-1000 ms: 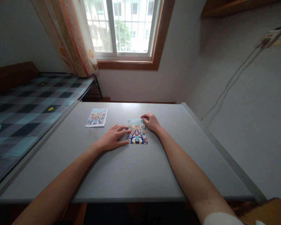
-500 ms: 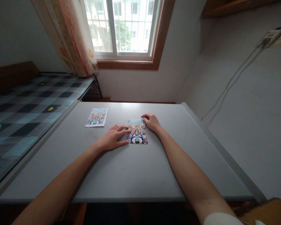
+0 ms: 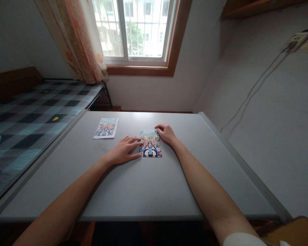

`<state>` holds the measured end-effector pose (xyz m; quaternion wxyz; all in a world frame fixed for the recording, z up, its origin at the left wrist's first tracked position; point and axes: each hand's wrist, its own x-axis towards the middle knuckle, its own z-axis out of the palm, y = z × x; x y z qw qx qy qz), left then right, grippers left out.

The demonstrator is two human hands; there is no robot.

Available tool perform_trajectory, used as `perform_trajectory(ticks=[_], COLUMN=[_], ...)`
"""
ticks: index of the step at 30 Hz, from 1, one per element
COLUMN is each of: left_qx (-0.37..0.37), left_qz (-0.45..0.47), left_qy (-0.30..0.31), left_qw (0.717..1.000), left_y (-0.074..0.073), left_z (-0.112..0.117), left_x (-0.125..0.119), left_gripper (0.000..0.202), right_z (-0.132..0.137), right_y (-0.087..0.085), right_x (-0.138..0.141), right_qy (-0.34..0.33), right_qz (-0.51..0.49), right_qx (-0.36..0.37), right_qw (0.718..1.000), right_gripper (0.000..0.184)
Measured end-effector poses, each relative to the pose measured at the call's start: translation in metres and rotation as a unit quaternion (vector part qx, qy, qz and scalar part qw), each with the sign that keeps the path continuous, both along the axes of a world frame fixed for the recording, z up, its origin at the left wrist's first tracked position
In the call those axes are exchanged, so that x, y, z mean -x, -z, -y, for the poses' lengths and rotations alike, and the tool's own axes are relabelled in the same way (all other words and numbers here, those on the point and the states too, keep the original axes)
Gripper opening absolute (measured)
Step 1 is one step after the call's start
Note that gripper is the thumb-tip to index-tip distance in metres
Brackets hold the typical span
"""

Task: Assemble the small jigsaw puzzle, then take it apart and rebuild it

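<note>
On the pale table (image 3: 143,191), a brightly coloured picture panel (image 3: 150,143) lies flat about midway between the left and right edges, well in from the near edge, with a dog-like face along its lower end. The person's left hand (image 3: 123,150) is open and palm down, fingers spread, with the tips at the panel's left side. The right hand (image 3: 166,132) rests beyond the panel's right side, fingers curled and tips drawn together at its far right corner; whether they pinch anything there cannot be told. A white-bordered sheet (image 3: 106,128) with a similar picture lies toward the table's far left corner, apart from both hands. The step in hand appears to be steadying the panel from the left while the right fingertips work at that far corner. From here, the next move seems to call for light pressure from the right fingertips and a firm left hand, so that the panel does not slide or turn on the smooth top. Any seams in it are too small to make out surely.
</note>
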<state>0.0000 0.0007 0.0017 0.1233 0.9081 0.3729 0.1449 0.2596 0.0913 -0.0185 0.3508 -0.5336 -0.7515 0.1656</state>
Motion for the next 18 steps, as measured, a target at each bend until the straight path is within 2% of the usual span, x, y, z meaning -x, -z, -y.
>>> perform_trajectory(ticks=[10,18], left_qx=[-0.006,-0.005], left_qz=[-0.002,-0.001], left_qy=[0.002,0.006], left_qw=[1.000,1.000], left_y=[0.0016,0.0008], left_z=[-0.0011,-0.0004], left_x=[0.0001,0.0003], left_gripper=[0.052,0.052], right_z=[-0.0002,0.0004], right_y=[0.0002,0.0017], right_x=[-0.0003,0.0002], right_qy=[-0.002,-0.039], right_qz=[-0.001,-0.034], right_qx=[-0.001,0.018], right_qw=[1.000,0.998], right_gripper=[0.020,0.012])
